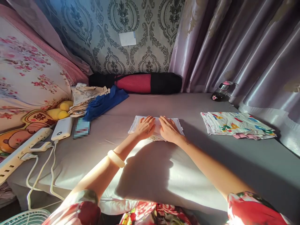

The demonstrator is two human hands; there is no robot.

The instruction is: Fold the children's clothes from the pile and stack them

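A white folded cloth (155, 121), perhaps a small garment, lies flat on the grey bed sheet (194, 107) straight ahead. My left hand (144, 127) rests palm down on its left half, fingers stretched out. On the right half lies my right hand (169, 128), also flat with its fingers extended. Between the two palms, a beige patterned patch shows at the cloth's near edge. Neither hand grips anything. Off to the right is a folded stack of white cloth with colourful prints (239, 124), apart from both hands.
Blue clothing (105, 101) and beige clothes (87, 95) are heaped at the left. Nearer are a white power bank (62, 128), a power strip (25, 153) and white cables. A black-and-red long bag (136, 83) lies along the wall; a dark bottle (221, 91) stands by the curtain.
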